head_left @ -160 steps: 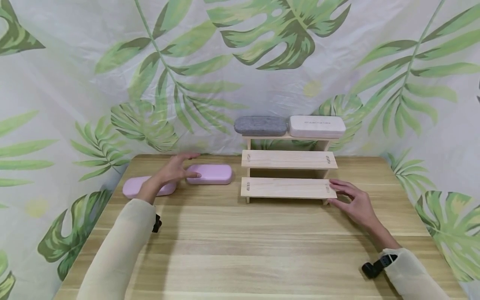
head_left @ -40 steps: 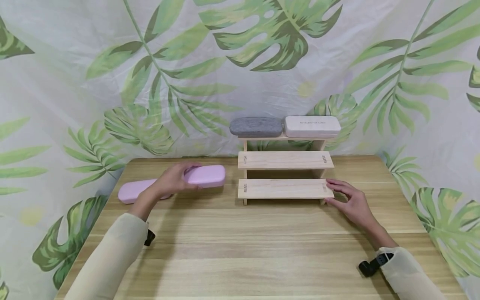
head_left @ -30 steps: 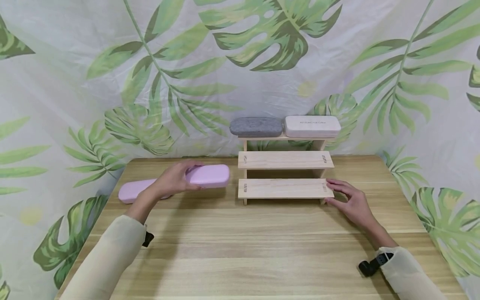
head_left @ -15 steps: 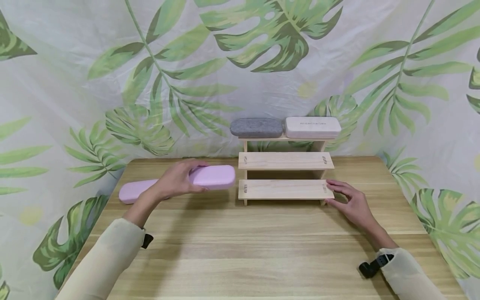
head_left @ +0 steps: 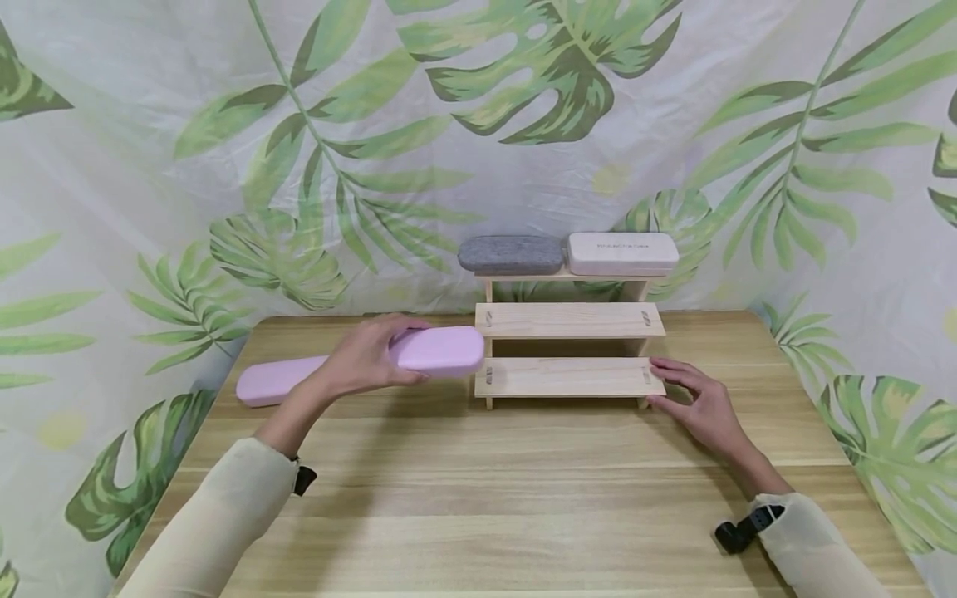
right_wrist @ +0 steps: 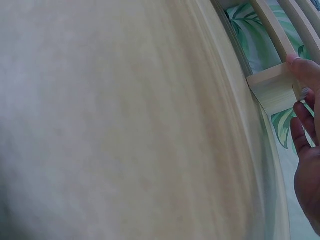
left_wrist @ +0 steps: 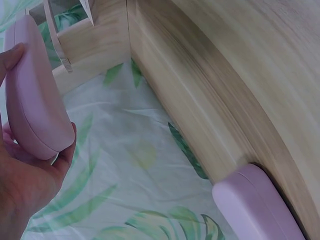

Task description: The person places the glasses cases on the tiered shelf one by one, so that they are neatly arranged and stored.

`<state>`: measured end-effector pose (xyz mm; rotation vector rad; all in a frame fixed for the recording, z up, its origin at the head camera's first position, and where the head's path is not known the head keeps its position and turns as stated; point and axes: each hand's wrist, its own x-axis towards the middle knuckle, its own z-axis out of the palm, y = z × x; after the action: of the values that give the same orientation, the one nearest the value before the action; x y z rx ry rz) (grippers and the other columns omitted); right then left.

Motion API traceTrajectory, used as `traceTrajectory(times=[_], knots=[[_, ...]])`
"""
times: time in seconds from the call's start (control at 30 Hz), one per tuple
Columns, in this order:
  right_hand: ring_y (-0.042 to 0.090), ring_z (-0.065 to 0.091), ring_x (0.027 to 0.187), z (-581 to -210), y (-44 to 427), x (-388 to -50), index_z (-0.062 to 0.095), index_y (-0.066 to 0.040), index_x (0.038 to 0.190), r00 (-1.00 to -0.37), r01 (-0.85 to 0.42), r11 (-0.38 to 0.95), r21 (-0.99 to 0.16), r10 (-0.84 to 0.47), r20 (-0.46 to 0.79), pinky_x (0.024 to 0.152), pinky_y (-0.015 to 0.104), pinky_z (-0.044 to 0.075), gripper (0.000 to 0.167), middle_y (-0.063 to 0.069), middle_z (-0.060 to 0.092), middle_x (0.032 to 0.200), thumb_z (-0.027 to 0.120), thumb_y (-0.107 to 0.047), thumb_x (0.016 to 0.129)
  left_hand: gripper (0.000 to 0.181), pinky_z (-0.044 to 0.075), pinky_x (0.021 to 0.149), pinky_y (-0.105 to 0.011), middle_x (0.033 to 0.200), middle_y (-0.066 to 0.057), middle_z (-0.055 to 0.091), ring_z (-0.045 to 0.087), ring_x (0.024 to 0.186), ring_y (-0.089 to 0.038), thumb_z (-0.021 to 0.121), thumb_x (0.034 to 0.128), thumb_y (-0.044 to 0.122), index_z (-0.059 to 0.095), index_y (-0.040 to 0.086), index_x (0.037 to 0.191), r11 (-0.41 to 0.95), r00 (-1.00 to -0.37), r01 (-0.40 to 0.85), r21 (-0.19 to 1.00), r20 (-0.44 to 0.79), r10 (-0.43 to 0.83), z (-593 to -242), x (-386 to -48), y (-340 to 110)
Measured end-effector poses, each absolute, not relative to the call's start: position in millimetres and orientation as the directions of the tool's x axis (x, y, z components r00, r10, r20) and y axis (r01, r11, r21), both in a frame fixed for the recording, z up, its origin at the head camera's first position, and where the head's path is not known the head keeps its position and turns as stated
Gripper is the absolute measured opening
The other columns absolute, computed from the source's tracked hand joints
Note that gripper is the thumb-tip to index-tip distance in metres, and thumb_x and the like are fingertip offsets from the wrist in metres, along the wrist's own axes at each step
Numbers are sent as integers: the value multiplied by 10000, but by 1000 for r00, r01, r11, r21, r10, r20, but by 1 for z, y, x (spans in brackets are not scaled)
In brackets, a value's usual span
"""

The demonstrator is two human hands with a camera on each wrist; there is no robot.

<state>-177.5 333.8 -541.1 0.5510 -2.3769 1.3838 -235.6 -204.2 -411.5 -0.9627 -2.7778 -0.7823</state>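
Observation:
My left hand point(head_left: 366, 353) grips a pink glasses case point(head_left: 441, 350) by its left end, thumb on the near side and fingers on the far side. The case is raised off the table, its right end at the left edge of a three-tier wooden display rack point(head_left: 568, 378). A second pink glasses case point(left_wrist: 257, 202) lies on the table, partly hidden by the left wrist in the head view. My right hand point(head_left: 699, 399) holds the right end of the rack's lowest shelf, with the thumb point(right_wrist: 305, 70) on the shelf's edge.
A grey glasses case point(head_left: 511, 254) and a white glasses case point(head_left: 623, 253) sit side by side on the rack's top shelf. The rack stands toward the back of the wooden table point(head_left: 523, 498). Behind the table hangs a leaf-patterned cloth point(head_left: 538, 183).
My left hand has taken hold of the pink glasses case, lifted it from the table and carried it right to the rack. The right hand stays at the lowest shelf.

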Motion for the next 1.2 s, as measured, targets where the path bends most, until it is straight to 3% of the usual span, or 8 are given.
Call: traceTrajectory(times=[0.57,0.87,1.2], knots=[[-27,565,1332,-548,338,-178,746,23,1273,-867,-487,466,-739,-153,474,1051,89,422,511,192,680,1392,872,112,786,761,553,806,-429,1259,-81,744,694,1049,-262,986,672,365,711,136,1344,668,-796,603,436,279,537,-411,-229,-173],[-30,561,1335,-546,337,-180,753,-3,1276,-870,-481,474,-738,-158,467,1046,87,423,504,166,679,1403,875,91,796,749,562,954,-486,1302,-95,738,690,1162,-302,979,673,367,721,116,1330,655,-795,605,453,313,519,-407,-228,-152],[-24,562,1334,-545,336,-179,750,15,1271,-870,-483,459,-745,-155,468,1044,87,425,509,193,674,1399,870,114,786,745,563,959,-467,1302,-108,732,693,1165,-293,983,682,342,715,102,1335,636,-779,626,450,345,523,-403,-228,-124]])
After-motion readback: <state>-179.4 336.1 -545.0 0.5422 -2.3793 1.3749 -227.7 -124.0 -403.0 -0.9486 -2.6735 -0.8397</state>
